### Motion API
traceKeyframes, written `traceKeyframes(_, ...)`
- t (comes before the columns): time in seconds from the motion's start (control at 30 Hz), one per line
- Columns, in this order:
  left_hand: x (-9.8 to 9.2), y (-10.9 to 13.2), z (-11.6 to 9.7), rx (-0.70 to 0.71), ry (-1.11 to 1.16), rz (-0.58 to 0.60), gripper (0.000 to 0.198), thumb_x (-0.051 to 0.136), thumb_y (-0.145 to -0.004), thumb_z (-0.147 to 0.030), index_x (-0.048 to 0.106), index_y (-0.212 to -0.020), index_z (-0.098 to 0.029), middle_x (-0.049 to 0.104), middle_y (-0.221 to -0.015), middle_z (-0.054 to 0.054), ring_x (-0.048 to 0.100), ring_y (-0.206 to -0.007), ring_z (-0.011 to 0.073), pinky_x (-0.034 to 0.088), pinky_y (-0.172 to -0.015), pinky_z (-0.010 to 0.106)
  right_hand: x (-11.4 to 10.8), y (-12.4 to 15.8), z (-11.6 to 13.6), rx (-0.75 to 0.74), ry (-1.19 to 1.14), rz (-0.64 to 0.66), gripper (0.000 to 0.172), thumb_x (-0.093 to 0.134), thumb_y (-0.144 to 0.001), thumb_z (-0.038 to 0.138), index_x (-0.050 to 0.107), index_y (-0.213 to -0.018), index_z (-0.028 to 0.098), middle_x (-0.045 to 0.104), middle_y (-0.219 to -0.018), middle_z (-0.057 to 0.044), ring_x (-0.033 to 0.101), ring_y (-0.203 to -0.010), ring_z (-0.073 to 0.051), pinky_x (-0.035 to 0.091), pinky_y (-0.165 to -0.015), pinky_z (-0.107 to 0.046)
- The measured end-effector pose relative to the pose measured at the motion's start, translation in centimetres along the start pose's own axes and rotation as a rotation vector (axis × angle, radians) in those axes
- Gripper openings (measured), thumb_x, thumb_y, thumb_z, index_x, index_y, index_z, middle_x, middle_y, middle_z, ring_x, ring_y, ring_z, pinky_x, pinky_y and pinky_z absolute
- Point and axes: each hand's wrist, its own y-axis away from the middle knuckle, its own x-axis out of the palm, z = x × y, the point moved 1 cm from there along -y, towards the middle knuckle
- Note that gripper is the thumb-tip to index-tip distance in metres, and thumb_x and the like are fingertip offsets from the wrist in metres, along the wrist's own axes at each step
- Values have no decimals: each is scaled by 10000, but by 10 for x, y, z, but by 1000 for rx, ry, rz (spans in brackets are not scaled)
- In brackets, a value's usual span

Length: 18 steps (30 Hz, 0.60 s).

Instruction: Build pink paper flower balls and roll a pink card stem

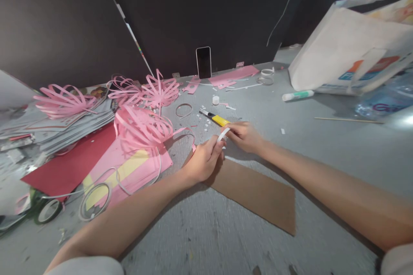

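My left hand is closed, pinching a narrow white strip between thumb and fingers over one end of a brown cardboard piece. Close beside it, my right hand has its fingers curled at the handle end of a yellow utility knife. The knife's blade end points away to the upper left, among small white scraps. How firmly the right fingers grip the handle is partly hidden. Pink paper-strip loops lie left of my hands, a thin pink strip trailing toward my left hand.
A phone leans upright against the dark panel. On the right are a white bag, a glue stick, a thin stick and a plastic bottle. Pink sheets, red card and stacked papers cover the left.
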Motion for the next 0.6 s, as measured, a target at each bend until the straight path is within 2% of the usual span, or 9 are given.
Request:
traceKeyframes(0.17, 0, 0, 2, 37, -122, -21, 463, 286, -1162, -534, 592, -1030, -212, 620, -727, -13, 634, -702, 170, 479, -733, 311, 1, 0, 2, -58, 55, -21, 315, 500, -1115, 376, 758, -1211, 223, 745, -751, -23, 644, -655, -180, 443, -689, -310)
traceKeyframes(0.23, 0, 0, 3, 34, -121, -24, 457, 295, -1162, -528, 590, -1016, -211, 618, -723, -14, 626, -691, 166, 469, -723, 310, 1, 1, 2, -99, 65, -29, 303, 509, -1108, 360, 748, -1232, 221, 764, -784, -33, 664, -689, -188, 454, -711, -319)
traceKeyframes(0.3, 0, 1, 3, 9, -81, -35, 443, 319, -1157, -545, 583, -1024, -216, 638, -730, -17, 630, -685, 158, 464, -712, 301, 1, 1, 1, -124, 51, -13, 331, 470, -1122, 358, 769, -1108, 218, 777, -810, -51, 671, -699, -191, 453, -708, -322)
traceKeyframes(0.4, 0, 3, 3, -2, 15, -46, 432, 321, -1154, -568, 573, -1088, -224, 670, -761, -19, 653, -717, 150, 483, -735, 294, 1, 0, -1, -120, 24, 53, 499, 361, -1152, 367, 748, -880, 210, 748, -736, -48, 647, -649, -179, 436, -681, -316)
traceKeyframes(0.47, 0, 3, 3, 18, 45, -40, 443, 305, -1155, -577, 569, -1111, -224, 670, -765, -18, 652, -728, 148, 492, -752, 298, 2, -1, -1, -102, 30, 84, 550, 330, -1154, 374, 732, -816, 211, 723, -687, -42, 639, -632, -178, 432, -675, -314)
traceKeyframes(0.53, 0, 3, 2, 24, 34, -39, 463, 297, -1151, -591, 570, -1092, -221, 656, -749, -17, 639, -713, 149, 490, -741, 302, 2, -1, -1, -82, 40, 72, 495, 368, -1143, 376, 761, -889, 213, 741, -719, -47, 654, -652, -185, 444, -680, -313)
traceKeyframes(0.6, 0, 3, 2, 13, 7, -45, 483, 292, -1147, -604, 573, -1067, -220, 640, -730, -17, 626, -694, 150, 488, -722, 303, 1, -1, 1, -76, 38, 35, 375, 437, -1124, 373, 777, -1091, 218, 765, -777, -46, 672, -680, -192, 466, -694, -313)
